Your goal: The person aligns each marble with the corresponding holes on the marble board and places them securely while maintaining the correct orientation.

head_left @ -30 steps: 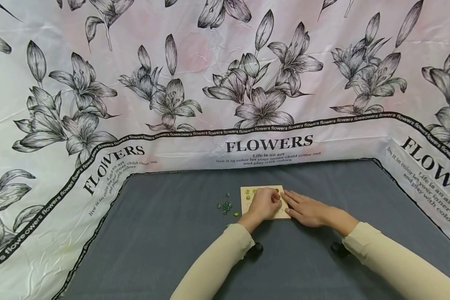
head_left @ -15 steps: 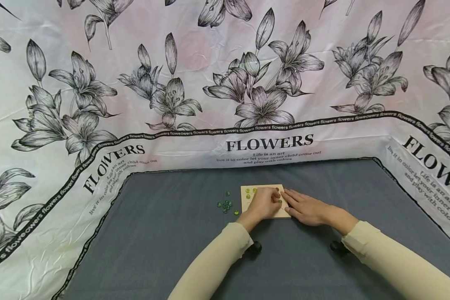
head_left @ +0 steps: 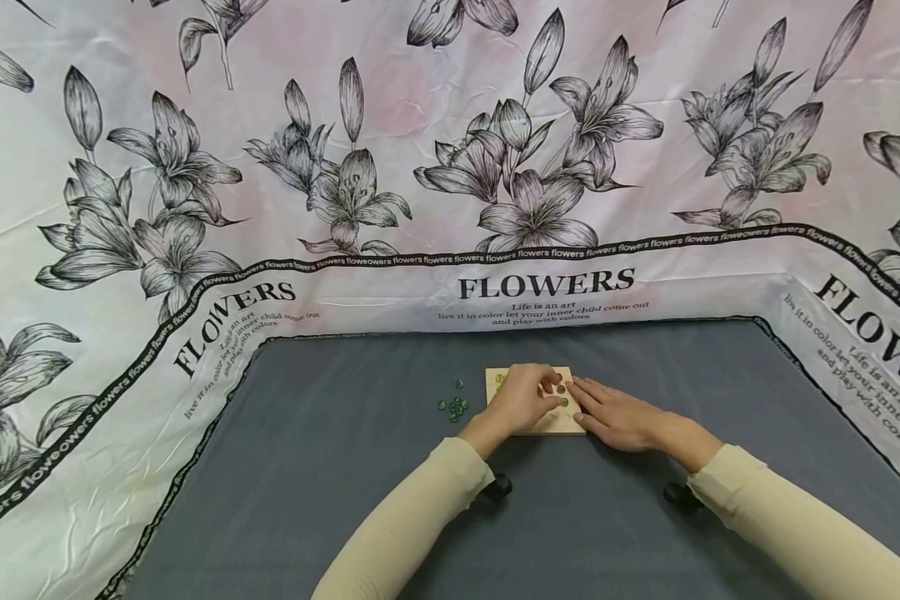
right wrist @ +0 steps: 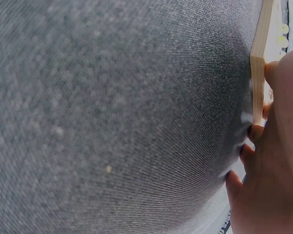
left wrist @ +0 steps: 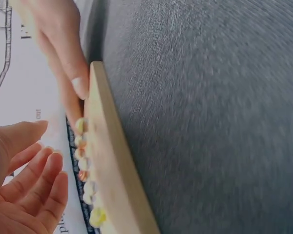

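A pale wooden board (head_left: 547, 426) lies on the grey cloth, with small glass marbles standing in rows on it. My left hand (head_left: 520, 396) hovers over its middle and hides several of them. Between thumb and fingers the left wrist view shows nothing held; these fingers (left wrist: 34, 190) curve loosely beside the row, near a yellow marble (left wrist: 97, 216). At the board's right side a green marble (head_left: 564, 402) sits uncovered just past my left fingertips. My right hand (head_left: 618, 415) rests flat with straight fingers against the right edge, its thumb on the board's near corner.
Left of the board several loose green marbles (head_left: 457, 408) are scattered on the grey cloth (head_left: 307, 467). A flower-printed curtain (head_left: 375, 292) borders the table at the back and sides. Black wrist devices (head_left: 681, 497) sit under both cuffs.
My left hand has drawn back slightly to the left, its fingertips parting from the green marble at the right. My right hand stays in place. The head view has shifted a little.
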`<state>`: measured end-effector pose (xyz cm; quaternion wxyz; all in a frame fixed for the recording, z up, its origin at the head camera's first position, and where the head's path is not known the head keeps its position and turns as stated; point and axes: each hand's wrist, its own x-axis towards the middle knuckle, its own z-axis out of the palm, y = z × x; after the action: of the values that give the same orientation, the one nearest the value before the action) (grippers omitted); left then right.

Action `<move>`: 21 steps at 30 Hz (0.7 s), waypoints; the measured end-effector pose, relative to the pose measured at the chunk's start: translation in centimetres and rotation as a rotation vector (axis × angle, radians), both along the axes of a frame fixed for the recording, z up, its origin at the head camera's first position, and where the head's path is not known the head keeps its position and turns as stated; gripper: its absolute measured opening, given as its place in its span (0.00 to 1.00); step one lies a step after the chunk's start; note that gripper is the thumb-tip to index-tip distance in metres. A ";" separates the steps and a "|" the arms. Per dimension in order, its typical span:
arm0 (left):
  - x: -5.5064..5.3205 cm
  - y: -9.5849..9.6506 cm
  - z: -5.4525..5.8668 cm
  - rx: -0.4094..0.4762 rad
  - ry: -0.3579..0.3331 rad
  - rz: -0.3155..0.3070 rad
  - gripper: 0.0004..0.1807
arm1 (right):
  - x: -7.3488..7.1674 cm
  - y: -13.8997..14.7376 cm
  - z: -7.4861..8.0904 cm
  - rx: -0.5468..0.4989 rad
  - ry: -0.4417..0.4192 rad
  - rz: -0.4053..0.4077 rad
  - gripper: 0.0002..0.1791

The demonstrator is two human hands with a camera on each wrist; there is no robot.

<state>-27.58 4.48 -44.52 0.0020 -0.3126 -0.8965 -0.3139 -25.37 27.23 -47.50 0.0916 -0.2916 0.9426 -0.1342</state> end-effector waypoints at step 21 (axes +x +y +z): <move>0.4 -7.4 1.7 0.012 0.010 0.017 0.15 | -0.1 0.0 -0.7 -0.006 0.020 -0.007 0.36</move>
<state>-27.16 -2.93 -42.85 0.0110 -0.3066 -0.8972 -0.3178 -25.50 27.25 -48.18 0.0810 -0.2900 0.9441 -0.1345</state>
